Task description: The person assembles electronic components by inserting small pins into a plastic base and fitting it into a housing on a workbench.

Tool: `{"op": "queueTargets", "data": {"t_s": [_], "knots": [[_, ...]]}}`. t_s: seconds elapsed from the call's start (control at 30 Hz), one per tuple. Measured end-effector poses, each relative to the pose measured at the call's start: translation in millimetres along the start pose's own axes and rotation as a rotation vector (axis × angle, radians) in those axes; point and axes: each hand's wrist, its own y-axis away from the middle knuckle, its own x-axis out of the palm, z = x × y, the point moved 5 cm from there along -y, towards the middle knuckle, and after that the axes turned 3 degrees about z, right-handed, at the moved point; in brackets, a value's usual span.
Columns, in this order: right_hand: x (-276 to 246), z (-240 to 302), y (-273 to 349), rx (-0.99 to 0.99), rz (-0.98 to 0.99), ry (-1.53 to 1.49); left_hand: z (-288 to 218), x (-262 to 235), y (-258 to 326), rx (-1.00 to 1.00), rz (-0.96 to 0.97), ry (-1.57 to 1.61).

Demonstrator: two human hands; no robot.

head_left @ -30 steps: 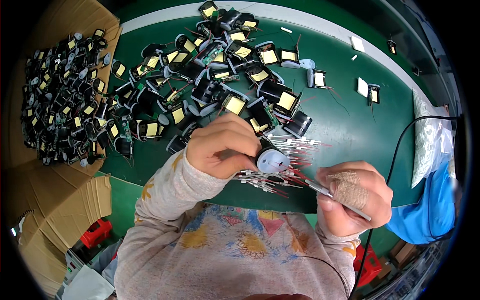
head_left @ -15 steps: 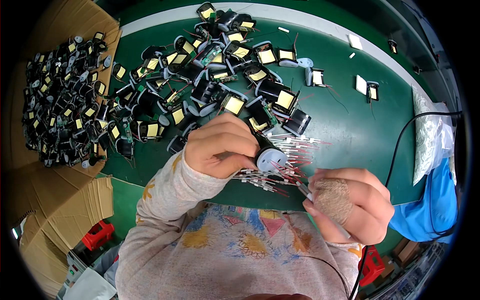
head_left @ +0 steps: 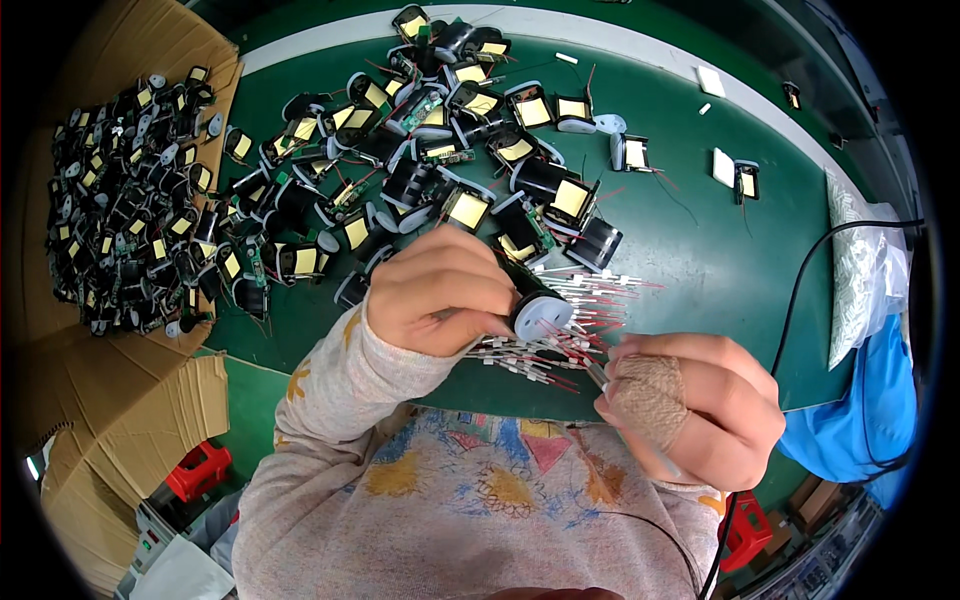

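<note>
My left hand (head_left: 440, 295) is closed around a black cylindrical housing (head_left: 542, 316), whose round grey end cap with small holes faces me. Thin red and white wires run from near the cap toward my right hand (head_left: 705, 405). That hand, with a tan bandage (head_left: 648, 402) on one finger, is closed on a slim metal tool that looks like tweezers (head_left: 597, 375). The tool's tip is close to the wires; whether it grips one cannot be made out. Below and behind the housing lies a bunch of short wires with white connectors (head_left: 530, 371).
Black housings with yellow pads and circuit boards (head_left: 465, 210) are heaped on the green table (head_left: 720, 270). A cardboard box (head_left: 215, 100) at left holds many more. At right are a clear bag of white pieces (head_left: 850, 270), a black cable (head_left: 797, 290) and blue cloth (head_left: 850, 420).
My right hand has moved slightly left, bringing the tool closer to the housing's cap. My left hand and the housing have barely shifted.
</note>
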Motion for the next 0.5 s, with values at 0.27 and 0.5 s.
{"op": "queueTargets", "data": {"t_s": [0.27, 0.5], "knots": [[2.2, -2.5, 1.4, -0.043, -0.011, -0.02, 0.4, 0.0, 0.9, -0.004, -0.008, -0.027], [2.3, -4.8, 4.2, -0.139, -0.055, -0.025, 0.1, 0.1, 0.5, -0.002, -0.008, -0.027]]}}
